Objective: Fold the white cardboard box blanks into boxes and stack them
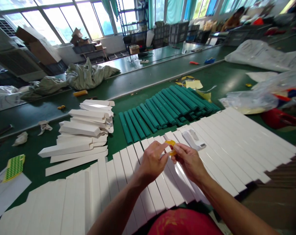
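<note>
A small yellow tape roll (172,148) is held between both hands, above a row of long white boxes (226,143). My left hand (153,160) grips the roll's left side with thumb and fingers. On its right side, my right hand (188,160) pinches it. Just beyond my right hand, a grey-white tape dispenser (194,139) lies on the white boxes. Behind them, ribbed green bars (160,109) lie side by side on the green table (118,130). A loose pile of white folded boxes (80,130) is at the left.
A sheet of green stickers (14,167) lies on white paper at the far left. Clear plastic bags (251,99) and a red object (281,118) are at the right. Crumpled grey-green sacks (86,75) lie behind. A person (233,20) is at the far right back.
</note>
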The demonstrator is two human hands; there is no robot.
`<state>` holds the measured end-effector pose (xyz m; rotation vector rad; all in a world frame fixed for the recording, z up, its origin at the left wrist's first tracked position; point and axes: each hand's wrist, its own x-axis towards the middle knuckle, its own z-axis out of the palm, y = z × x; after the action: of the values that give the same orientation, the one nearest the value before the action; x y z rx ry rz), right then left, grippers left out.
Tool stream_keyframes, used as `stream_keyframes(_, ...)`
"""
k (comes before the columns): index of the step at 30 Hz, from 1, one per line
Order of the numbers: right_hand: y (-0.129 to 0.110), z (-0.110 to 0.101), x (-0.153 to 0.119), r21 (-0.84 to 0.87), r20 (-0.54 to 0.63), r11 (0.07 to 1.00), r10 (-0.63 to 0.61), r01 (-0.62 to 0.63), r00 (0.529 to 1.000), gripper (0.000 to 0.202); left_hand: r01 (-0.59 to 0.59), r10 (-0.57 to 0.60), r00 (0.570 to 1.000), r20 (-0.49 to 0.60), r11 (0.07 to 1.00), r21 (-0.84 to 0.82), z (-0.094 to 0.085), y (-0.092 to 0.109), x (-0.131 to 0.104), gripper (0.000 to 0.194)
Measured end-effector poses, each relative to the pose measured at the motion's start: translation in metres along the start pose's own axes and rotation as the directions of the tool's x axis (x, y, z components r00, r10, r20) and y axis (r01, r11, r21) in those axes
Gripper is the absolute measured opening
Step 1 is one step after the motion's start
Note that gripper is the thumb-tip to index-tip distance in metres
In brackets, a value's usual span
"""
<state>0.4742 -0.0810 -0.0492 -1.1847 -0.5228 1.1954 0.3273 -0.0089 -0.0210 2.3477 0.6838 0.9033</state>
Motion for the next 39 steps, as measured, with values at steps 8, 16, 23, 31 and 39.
stream_keyframes(8,0.0,-0.001,-0.01,-0.082,0.002,0.992,-0.091,0.091,0.996,0.035,-0.066,0.074,0.989,-0.125,0.995,0.07,0.009,0.005,-0.002,0.007)
stream_keyframes(16,0.008,-0.003,-0.01,-0.144,0.05,0.979,-0.141,0.147,0.989,0.029,0.035,-0.04,0.999,0.027,0.982,0.185,0.005,0.016,0.0,0.013)
stream_keyframes(23,0.012,-0.003,-0.009,-0.143,0.079,0.977,-0.149,0.159,0.986,0.029,0.061,-0.083,0.991,0.103,0.977,0.202,-0.002,0.019,0.005,0.017)
stream_keyframes(31,0.01,-0.002,-0.009,-0.069,0.053,0.984,-0.158,0.162,0.986,0.029,-0.118,0.119,0.993,-0.008,0.992,0.048,-0.003,0.0,0.01,0.019)
stream_keyframes(39,0.002,0.012,-0.006,0.076,-0.014,0.997,-0.029,0.03,0.999,0.033,-0.041,0.04,0.997,-0.061,0.999,-0.002,0.002,0.001,0.007,0.015)
